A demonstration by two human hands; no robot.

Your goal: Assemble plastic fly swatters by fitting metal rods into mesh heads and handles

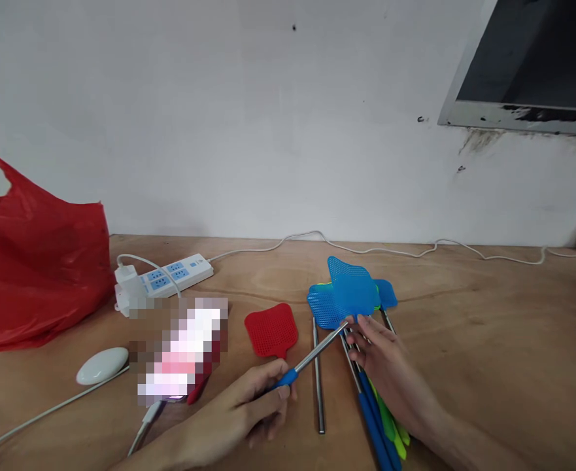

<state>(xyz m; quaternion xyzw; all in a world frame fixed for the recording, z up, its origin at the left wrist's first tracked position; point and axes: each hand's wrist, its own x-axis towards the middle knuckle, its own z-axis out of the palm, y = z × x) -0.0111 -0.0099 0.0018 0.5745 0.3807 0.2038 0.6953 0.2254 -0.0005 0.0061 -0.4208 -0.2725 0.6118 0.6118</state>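
My left hand is closed around the blue handle of a telescopic fly swatter rod, which slants up to the right. With thumb and fingers, my right hand pinches the upper end of the rod, at the neck of a blue mesh swatter head; whether the two are joined I cannot tell. Under and beside that hand lie several fly swatters with blue handles and green handles. A red swatter head rests beyond my left hand. Between my hands lies a loose metal rod.
A red plastic bag stands at the left, near a white power strip. Nearer are a blurred lit phone and a white computer mouse. A white cable runs along the wall.
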